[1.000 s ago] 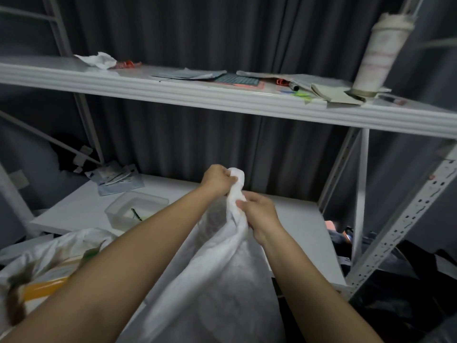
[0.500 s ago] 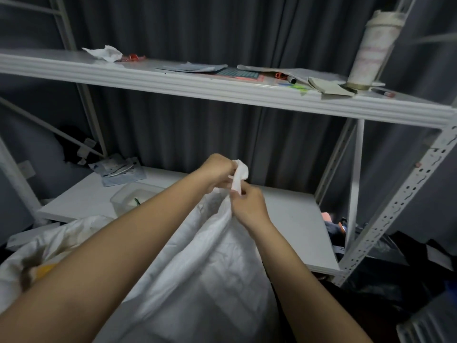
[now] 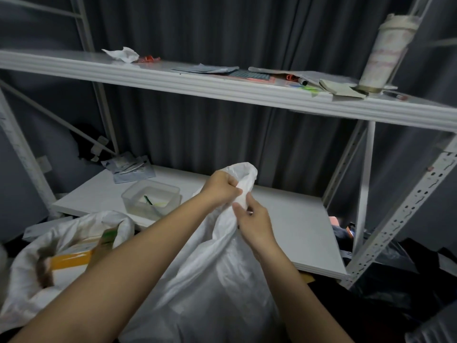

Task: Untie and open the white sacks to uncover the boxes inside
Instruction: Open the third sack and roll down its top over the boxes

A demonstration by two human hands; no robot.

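A white woven sack (image 3: 212, 288) stands in front of me, its neck gathered into a bunch at the top. My left hand (image 3: 220, 188) grips the bunched neck just under its puffed-out mouth. My right hand (image 3: 254, 224) pinches the fabric right below, fingertips at the twist. A second white sack (image 3: 49, 246) lies open at the lower left, showing a yellow and white box (image 3: 71, 256) inside. The contents of the sack I hold are hidden.
A white lower shelf (image 3: 296, 231) holds a clear plastic tub (image 3: 150, 199) and packets (image 3: 128, 167). The upper shelf (image 3: 222, 90) carries papers and a tall cup (image 3: 385, 50). Metal uprights (image 3: 405, 209) stand at right, with dark bags beneath.
The top of the sack's neck has loosened and puffed open above my left hand. My right hand has slid slightly lower on the fabric. The view shifted a little.
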